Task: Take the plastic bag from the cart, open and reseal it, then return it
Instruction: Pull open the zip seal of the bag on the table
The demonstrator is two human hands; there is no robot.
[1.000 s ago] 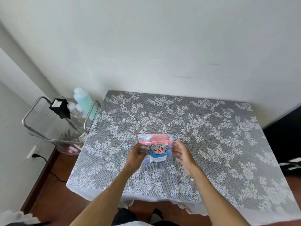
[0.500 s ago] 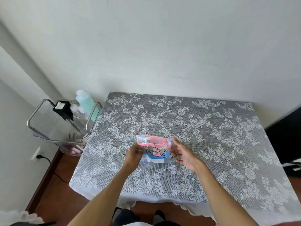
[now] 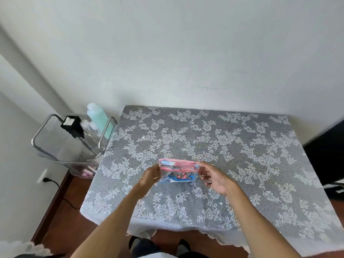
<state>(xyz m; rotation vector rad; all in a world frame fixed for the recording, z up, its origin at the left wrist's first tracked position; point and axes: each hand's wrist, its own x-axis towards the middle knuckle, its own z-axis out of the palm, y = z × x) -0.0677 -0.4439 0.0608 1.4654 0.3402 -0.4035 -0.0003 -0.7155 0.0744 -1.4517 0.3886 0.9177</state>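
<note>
A small plastic bag [image 3: 178, 171] with a pink top strip and a cartoon print is held upright just above the lace-covered table [image 3: 242, 146]. My left hand [image 3: 149, 176] pinches its left edge. My right hand [image 3: 214, 176] pinches the top right corner with thumb and forefinger, the other fingers spread. Whether the bag's seal is open or closed cannot be made out. The wire cart [image 3: 61, 144] stands left of the table.
On the cart sit a tall green bottle [image 3: 98, 118], a black box-like device [image 3: 72, 125] and small clear bottles. A wall socket with a black plug [image 3: 44, 176] is low on the left wall. A dark object [image 3: 327, 155] stands right of the table.
The bag has been lifted slightly and moved a little away from me, with both hands staying on its sides. The camera view has shifted a bit.
</note>
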